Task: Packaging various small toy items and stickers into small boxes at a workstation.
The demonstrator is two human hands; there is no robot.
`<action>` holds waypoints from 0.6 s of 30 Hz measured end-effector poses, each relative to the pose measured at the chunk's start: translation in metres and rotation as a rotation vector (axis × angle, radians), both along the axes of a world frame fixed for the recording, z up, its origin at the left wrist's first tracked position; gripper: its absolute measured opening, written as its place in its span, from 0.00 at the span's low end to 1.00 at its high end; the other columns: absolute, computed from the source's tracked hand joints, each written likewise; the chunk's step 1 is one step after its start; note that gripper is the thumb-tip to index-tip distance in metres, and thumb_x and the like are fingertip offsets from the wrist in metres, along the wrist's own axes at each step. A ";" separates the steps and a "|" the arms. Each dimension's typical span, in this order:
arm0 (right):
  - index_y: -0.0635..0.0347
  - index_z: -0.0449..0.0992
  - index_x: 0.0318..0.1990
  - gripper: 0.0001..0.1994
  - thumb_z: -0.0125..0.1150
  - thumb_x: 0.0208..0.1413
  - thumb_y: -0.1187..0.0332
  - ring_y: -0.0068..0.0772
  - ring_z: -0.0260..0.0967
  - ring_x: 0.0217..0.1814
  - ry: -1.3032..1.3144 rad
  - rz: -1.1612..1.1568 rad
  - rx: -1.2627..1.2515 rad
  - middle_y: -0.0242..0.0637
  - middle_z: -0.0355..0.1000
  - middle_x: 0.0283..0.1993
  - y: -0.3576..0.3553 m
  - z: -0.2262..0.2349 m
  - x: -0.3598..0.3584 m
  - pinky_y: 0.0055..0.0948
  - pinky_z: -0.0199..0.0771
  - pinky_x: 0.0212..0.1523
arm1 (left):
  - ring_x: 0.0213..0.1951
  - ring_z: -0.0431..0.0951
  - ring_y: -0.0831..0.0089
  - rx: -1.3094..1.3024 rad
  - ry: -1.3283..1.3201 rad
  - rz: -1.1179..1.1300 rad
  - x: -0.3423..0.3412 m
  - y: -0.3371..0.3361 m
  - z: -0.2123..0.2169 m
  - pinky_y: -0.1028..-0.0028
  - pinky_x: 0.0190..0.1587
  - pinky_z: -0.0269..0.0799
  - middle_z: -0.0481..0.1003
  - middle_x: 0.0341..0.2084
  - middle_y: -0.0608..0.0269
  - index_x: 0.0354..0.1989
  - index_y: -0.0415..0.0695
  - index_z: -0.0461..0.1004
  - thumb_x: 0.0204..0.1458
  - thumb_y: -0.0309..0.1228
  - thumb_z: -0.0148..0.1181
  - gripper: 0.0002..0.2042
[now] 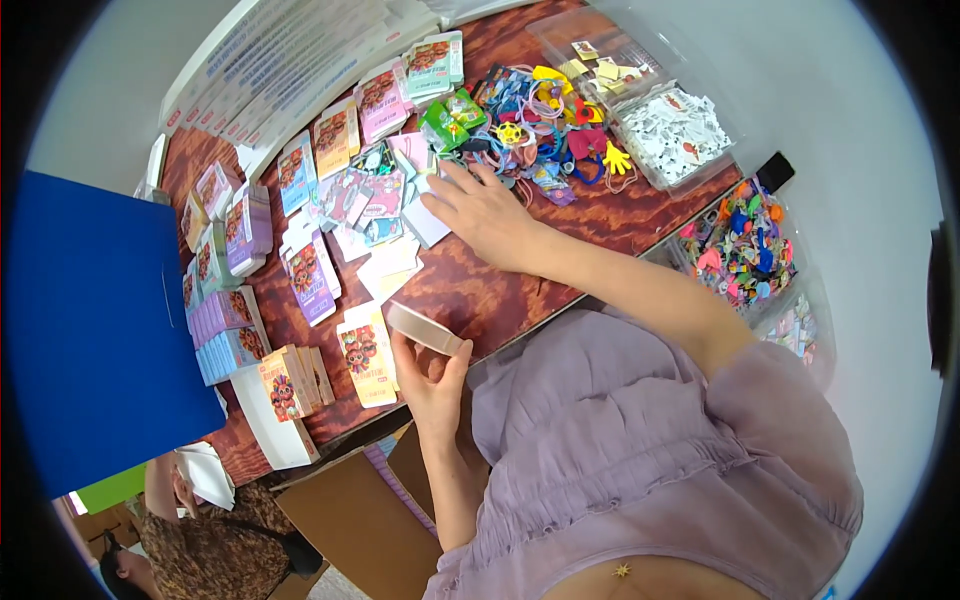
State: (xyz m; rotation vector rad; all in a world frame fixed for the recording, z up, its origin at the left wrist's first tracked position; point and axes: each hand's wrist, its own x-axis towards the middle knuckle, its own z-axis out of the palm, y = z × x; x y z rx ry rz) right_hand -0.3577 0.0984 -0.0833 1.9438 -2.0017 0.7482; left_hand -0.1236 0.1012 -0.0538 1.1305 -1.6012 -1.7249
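Holding a small open-ended carton (pixel 425 328) is the left hand (pixel 432 378), its grip closed about the carton's lower edge with the thumb pressed on the near face; the carton is pale, flattish and tilted, raised just clear of the worktop (pixel 480 290). At about one o'clock from that grip the right hand (pixel 482 212) lies stretched out, fingers spread and flat on a loose scatter of printed cards (pixel 365 200), its grip wide and enclosing nothing that can be made out. At twelve to one o'clock beyond those fingers sits a heap of coloured trinkets (pixel 545 110), with a clear tray of white paper pieces (pixel 672 132) further at two o'clock. At nine to ten o'clock stand rows of purple and blue cartons (pixel 228 330); a folded carton with cartoon print (pixel 367 355) lies touching the left hand's nine o'clock side. A tub of bright small toys (pixel 742 248) sits off the worktop edge at three o'clock. Risk, as judged: the carton is pinched at one edge only and could tip or crush; the spread fingers could drag several cards together, or nudge the trinket heap, because the items overlap closely.
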 end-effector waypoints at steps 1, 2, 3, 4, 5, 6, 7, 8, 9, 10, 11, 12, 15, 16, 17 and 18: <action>0.62 0.73 0.50 0.20 0.58 0.45 0.76 0.46 0.58 0.66 0.045 0.012 0.054 0.43 0.67 0.61 -0.004 -0.004 -0.004 0.47 0.58 0.62 | 0.53 0.73 0.68 -0.002 0.006 -0.010 0.001 -0.001 -0.001 0.70 0.51 0.75 0.68 0.53 0.53 0.68 0.39 0.52 0.46 0.16 0.68 0.40; 0.61 0.74 0.48 0.18 0.58 0.47 0.75 0.43 0.62 0.63 0.071 0.046 0.032 0.44 0.69 0.57 -0.002 -0.008 -0.008 0.44 0.61 0.60 | 0.51 0.74 0.68 0.001 -0.032 -0.026 0.003 -0.002 -0.003 0.71 0.50 0.76 0.69 0.52 0.53 0.67 0.38 0.54 0.46 0.17 0.68 0.39; 0.61 0.74 0.48 0.18 0.58 0.47 0.75 0.43 0.62 0.63 0.075 0.048 0.033 0.44 0.69 0.57 0.001 -0.008 -0.010 0.44 0.61 0.60 | 0.49 0.75 0.68 0.006 -0.072 -0.030 0.005 -0.002 -0.005 0.71 0.49 0.76 0.71 0.51 0.53 0.66 0.37 0.56 0.46 0.17 0.68 0.37; 0.61 0.74 0.48 0.17 0.57 0.47 0.74 0.43 0.63 0.62 -0.032 0.093 0.077 0.43 0.70 0.56 0.006 -0.008 -0.014 0.42 0.62 0.60 | 0.48 0.76 0.68 -0.074 -0.132 -0.041 0.007 -0.002 -0.003 0.71 0.48 0.77 0.70 0.51 0.51 0.64 0.36 0.59 0.47 0.19 0.69 0.35; 0.60 0.74 0.47 0.16 0.57 0.48 0.74 0.42 0.64 0.61 -0.141 0.138 0.122 0.43 0.71 0.54 0.009 -0.007 -0.016 0.41 0.62 0.59 | 0.48 0.76 0.68 -0.071 -0.130 -0.037 0.005 -0.004 -0.001 0.71 0.48 0.77 0.70 0.51 0.51 0.64 0.36 0.59 0.47 0.19 0.69 0.35; 0.61 0.74 0.50 0.18 0.55 0.49 0.75 0.43 0.65 0.61 -0.150 0.062 0.275 0.41 0.72 0.54 0.017 0.005 -0.016 0.41 0.63 0.59 | 0.48 0.76 0.68 -0.132 -0.162 -0.014 0.004 -0.004 0.000 0.71 0.47 0.77 0.70 0.51 0.51 0.64 0.35 0.59 0.47 0.19 0.69 0.35; 0.61 0.74 0.50 0.18 0.55 0.49 0.75 0.43 0.65 0.61 -0.152 0.068 0.282 0.41 0.72 0.54 0.017 0.001 -0.016 0.41 0.63 0.59 | 0.48 0.76 0.69 -0.192 -0.196 0.010 0.003 -0.003 0.002 0.71 0.46 0.77 0.70 0.51 0.50 0.64 0.34 0.59 0.48 0.20 0.69 0.34; 0.62 0.73 0.51 0.19 0.55 0.49 0.76 0.43 0.64 0.62 -0.221 0.098 0.115 0.41 0.71 0.56 0.017 -0.005 -0.016 0.42 0.62 0.60 | 0.49 0.76 0.67 -0.167 -0.192 0.023 0.000 -0.004 0.004 0.69 0.48 0.76 0.71 0.51 0.50 0.63 0.33 0.60 0.47 0.23 0.71 0.34; 0.63 0.73 0.53 0.21 0.54 0.49 0.77 0.44 0.63 0.64 -0.294 0.125 -0.056 0.41 0.71 0.58 0.015 -0.009 -0.014 0.43 0.61 0.61 | 0.49 0.76 0.67 -0.165 -0.199 0.026 0.002 -0.008 0.001 0.69 0.48 0.76 0.71 0.51 0.50 0.63 0.33 0.60 0.47 0.23 0.71 0.34; 0.63 0.72 0.56 0.23 0.54 0.48 0.79 0.45 0.61 0.67 -0.236 0.135 -0.010 0.43 0.69 0.61 0.015 -0.010 -0.011 0.45 0.57 0.64 | 0.50 0.75 0.65 -0.242 -0.278 -0.003 0.005 -0.011 -0.005 0.68 0.50 0.74 0.71 0.51 0.50 0.62 0.33 0.62 0.46 0.24 0.72 0.34; 0.63 0.72 0.56 0.23 0.54 0.48 0.79 0.45 0.61 0.67 -0.243 0.140 -0.010 0.43 0.69 0.61 0.014 -0.012 -0.011 0.45 0.57 0.64 | 0.51 0.75 0.64 -0.319 -0.358 -0.033 0.006 -0.013 -0.008 0.67 0.51 0.73 0.71 0.50 0.50 0.61 0.32 0.63 0.45 0.26 0.72 0.34; 0.63 0.72 0.55 0.23 0.54 0.47 0.79 0.44 0.62 0.65 -0.172 0.153 0.048 0.43 0.69 0.59 0.013 -0.014 -0.011 0.45 0.56 0.64 | 0.52 0.74 0.61 -0.321 -0.388 -0.031 0.003 -0.013 -0.003 0.66 0.54 0.70 0.71 0.50 0.50 0.60 0.32 0.65 0.44 0.28 0.73 0.34; 0.62 0.73 0.53 0.22 0.55 0.46 0.79 0.43 0.64 0.60 -0.122 0.194 0.165 0.41 0.71 0.53 0.007 -0.010 -0.016 0.45 0.56 0.63 | 0.51 0.74 0.61 -0.393 -0.416 -0.036 0.002 -0.014 -0.006 0.66 0.53 0.70 0.72 0.50 0.49 0.60 0.33 0.65 0.44 0.28 0.73 0.34; 0.62 0.74 0.51 0.21 0.56 0.46 0.79 0.42 0.64 0.58 -0.138 0.220 0.226 0.39 0.71 0.49 0.004 -0.007 -0.018 0.44 0.57 0.63 | 0.51 0.74 0.61 -0.395 -0.418 -0.036 0.003 -0.014 -0.007 0.66 0.53 0.70 0.72 0.50 0.49 0.60 0.33 0.65 0.44 0.28 0.73 0.34; 0.62 0.74 0.51 0.21 0.56 0.46 0.79 0.42 0.64 0.58 -0.139 0.220 0.224 0.39 0.71 0.49 0.002 -0.010 -0.018 0.44 0.57 0.63 | 0.50 0.74 0.60 -0.403 -0.433 -0.031 0.004 -0.014 -0.007 0.65 0.53 0.70 0.72 0.50 0.48 0.60 0.33 0.65 0.44 0.28 0.73 0.34; 0.60 0.75 0.47 0.18 0.57 0.46 0.79 0.41 0.65 0.54 -0.181 0.211 0.126 0.38 0.71 0.45 0.001 -0.013 -0.018 0.42 0.58 0.60 | 0.50 0.74 0.60 -0.409 -0.448 -0.024 0.005 -0.013 -0.007 0.65 0.53 0.71 0.72 0.50 0.48 0.60 0.33 0.66 0.44 0.29 0.73 0.34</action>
